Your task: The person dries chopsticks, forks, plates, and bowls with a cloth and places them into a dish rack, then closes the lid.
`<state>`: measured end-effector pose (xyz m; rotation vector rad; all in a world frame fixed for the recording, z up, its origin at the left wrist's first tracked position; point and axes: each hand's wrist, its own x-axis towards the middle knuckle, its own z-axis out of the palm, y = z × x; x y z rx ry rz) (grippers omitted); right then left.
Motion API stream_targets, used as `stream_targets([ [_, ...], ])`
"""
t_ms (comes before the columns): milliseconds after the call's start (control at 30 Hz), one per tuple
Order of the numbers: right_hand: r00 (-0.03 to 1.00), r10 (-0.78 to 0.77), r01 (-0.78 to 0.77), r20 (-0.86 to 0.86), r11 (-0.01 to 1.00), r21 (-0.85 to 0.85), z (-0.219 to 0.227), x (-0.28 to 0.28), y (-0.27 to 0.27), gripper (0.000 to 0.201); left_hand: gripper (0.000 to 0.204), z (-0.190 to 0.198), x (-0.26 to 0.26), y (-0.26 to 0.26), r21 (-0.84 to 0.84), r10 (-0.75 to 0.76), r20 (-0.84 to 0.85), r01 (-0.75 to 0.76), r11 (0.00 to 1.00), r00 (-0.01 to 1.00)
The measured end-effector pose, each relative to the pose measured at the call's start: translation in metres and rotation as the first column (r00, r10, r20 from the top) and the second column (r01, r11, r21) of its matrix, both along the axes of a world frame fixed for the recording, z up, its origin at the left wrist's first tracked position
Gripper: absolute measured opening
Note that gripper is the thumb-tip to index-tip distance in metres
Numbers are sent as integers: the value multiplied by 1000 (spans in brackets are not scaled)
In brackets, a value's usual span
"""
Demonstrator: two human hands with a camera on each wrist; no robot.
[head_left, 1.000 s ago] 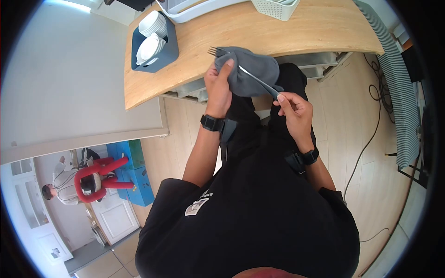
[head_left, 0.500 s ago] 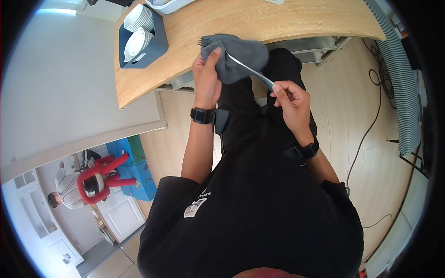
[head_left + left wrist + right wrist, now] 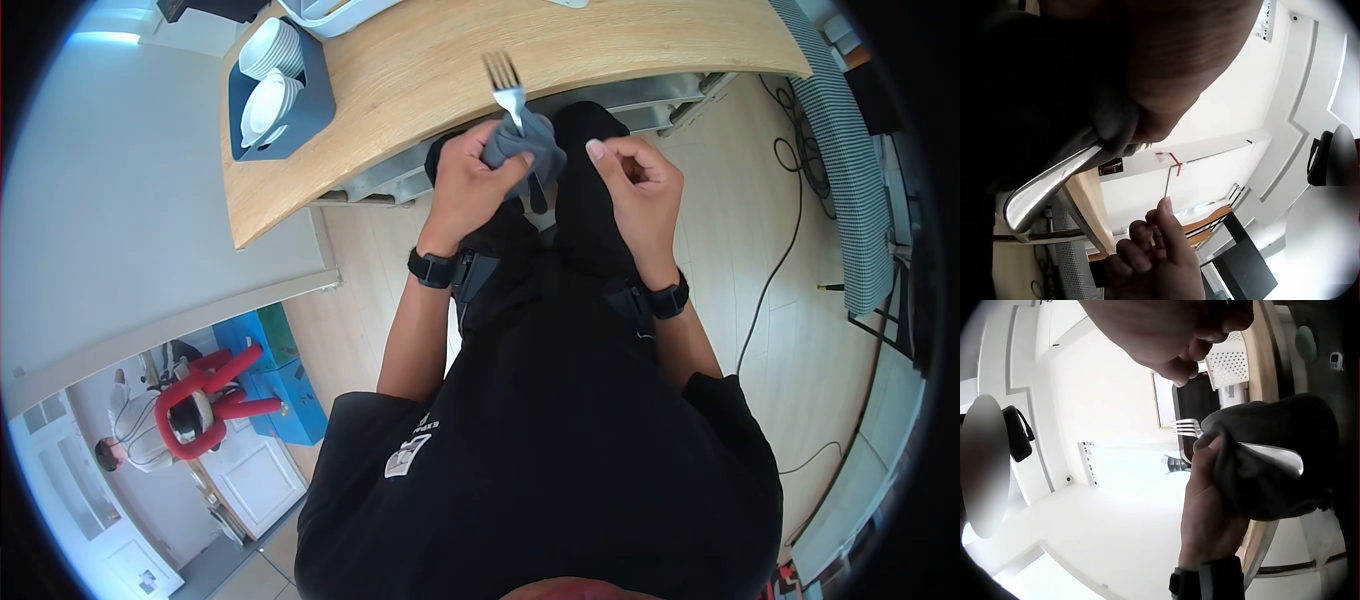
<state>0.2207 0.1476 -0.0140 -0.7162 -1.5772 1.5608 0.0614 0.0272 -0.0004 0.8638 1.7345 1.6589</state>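
My left hand (image 3: pixel 468 190) grips a metal fork (image 3: pixel 510 98) through a bunched dark grey cloth (image 3: pixel 542 150), over my lap by the table's front edge. The tines point away towards the table, and the handle end sticks out below the cloth. In the right wrist view the cloth (image 3: pixel 1254 494) wraps round the middle of the fork, with the handle (image 3: pixel 1275 456) lying across it. To the right, apart from fork and cloth, my right hand (image 3: pixel 643 195) holds nothing. Its fingers are loosely curled with the thumb extended, as the left wrist view also shows.
On the wooden table (image 3: pixel 420 90), a blue-grey bin (image 3: pixel 310 110) of stacked white bowls (image 3: pixel 268 105) stands at the left. A white tray (image 3: pixel 345 15) lies at the back. Metal drawers (image 3: pixel 640 95) sit under the tabletop. Another person (image 3: pixel 130 420) is far left.
The right hand has let go of the fork's handle and sits apart. The fork has turned from slanting, tines to the left, to tines pointing away. The cloth is now bunched smaller around it.
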Motion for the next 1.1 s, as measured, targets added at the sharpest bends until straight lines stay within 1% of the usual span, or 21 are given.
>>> stream_targets([
  [67,1000,0,0,-4,998,56,7,-6,8,15,20,4,8,1,-110,-116,-164,98,989,980],
  [100,996,72,-74,44,996,44,12,-9,12,17,20,8,11,2,-107,-121,-158,104,989,980],
  [133,985,143,-146,92,989,29,14,-11,15,19,21,13,14,3,-157,-186,-190,157,975,964],
  [200,977,180,-184,117,983,26,11,-14,19,20,22,12,16,5,-200,-286,-232,242,950,930],
  [267,965,222,-227,139,974,25,5,-17,25,21,22,12,18,6,-202,-269,-159,235,951,950],
  [300,969,232,-229,80,973,-41,2,-19,28,21,22,12,18,6,-211,-248,-92,225,951,964],
  [333,971,238,-234,21,966,-107,1,-19,29,20,22,11,18,5,-208,-247,-87,225,952,965],
  [367,970,240,-236,27,966,-105,4,-18,29,20,22,10,17,5,-212,-275,-101,249,945,956],
  [433,983,185,-185,-17,964,-191,13,-18,30,18,22,8,16,2,-212,-297,-113,269,940,948],
  [500,981,188,-192,-37,958,-214,12,-17,35,20,24,5,17,-2,-229,-315,-170,273,934,934],
  [567,988,141,-152,-57,940,-307,7,-16,43,21,25,3,18,-8,-205,-305,-147,272,940,941],
  [633,988,123,-147,-94,933,-327,7,-16,49,22,25,1,17,-12,-179,-293,-124,269,946,948],
  [800,988,45,-101,-150,915,-390,13,-11,61,17,25,0,3,-22,-300,-322,-244,244,922,915],
  [833,984,-11,-59,-176,919,-390,14,-9,68,17,25,-5,-1,-25,-294,-321,-245,245,924,915],
  [900,978,-73,-10,-197,921,-389,17,-3,78,18,25,-12,-4,-28,-169,-111,-168,83,982,980],
  [933,992,18,-61,-127,938,-342,18,0,80,19,26,-14,-8,-29,-159,-51,-60,41,987,997],
  [967,993,107,-117,-51,947,-300,22,1,81,21,26,-14,-11,-27,-158,-55,-57,46,986,997],
  [1000,993,103,-113,-49,947,-300,25,1,77,21,26,-14,-15,-24,-81,-7,49,11,997,999],
  [1033,978,199,-177,57,948,-263,28,-1,69,22,26,-13,-18,-21,-8,35,157,-34,999,987],
  [1067,943,288,-246,165,941,-234,32,-5,62,23,26,-11,-21,-18,6,36,153,-37,999,987],
  [1100,943,289,-246,168,940,-236,32,-8,58,23,26,-8,-22,-15,5,37,156,-39,999,987],
])
